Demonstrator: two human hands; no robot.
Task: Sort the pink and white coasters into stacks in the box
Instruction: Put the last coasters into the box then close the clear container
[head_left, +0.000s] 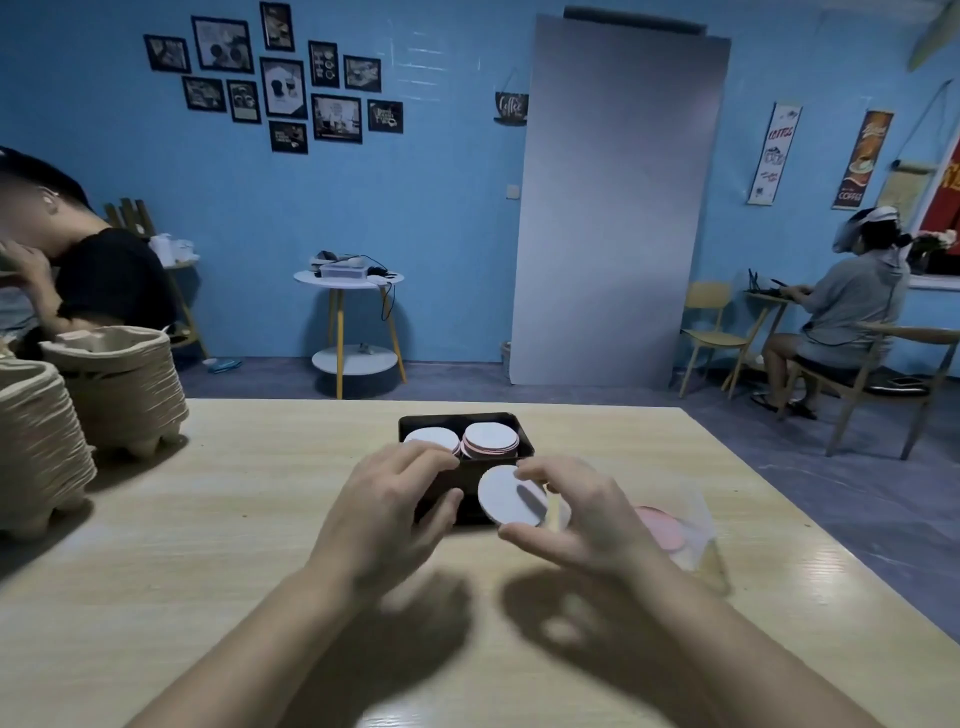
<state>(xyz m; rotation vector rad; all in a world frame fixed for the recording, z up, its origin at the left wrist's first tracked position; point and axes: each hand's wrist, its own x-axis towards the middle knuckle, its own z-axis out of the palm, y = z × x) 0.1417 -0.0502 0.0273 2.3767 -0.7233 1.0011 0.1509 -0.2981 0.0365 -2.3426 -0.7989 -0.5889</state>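
Note:
A black box (523, 434) sits at the middle of the wooden table (208, 519). Inside it, at the back, stand two stacks of round coasters: a left stack (428, 438) with a white top and a right stack (491, 439) showing pink edges. My right hand (582, 514) pinches a single white coaster (506, 496), tilted, over the box's near right part. My left hand (387, 512) hovers over the box's near left side with fingers spread and relaxed, holding nothing. Loose pink coasters (662, 527) lie in a clear plastic bag (696, 535) right of the box.
Stacks of moulded paper trays (119, 389) stand at the table's left edge. One person sits behind them at the far left, another on a chair at the far right. A small round side table (348, 280) stands by the blue wall.

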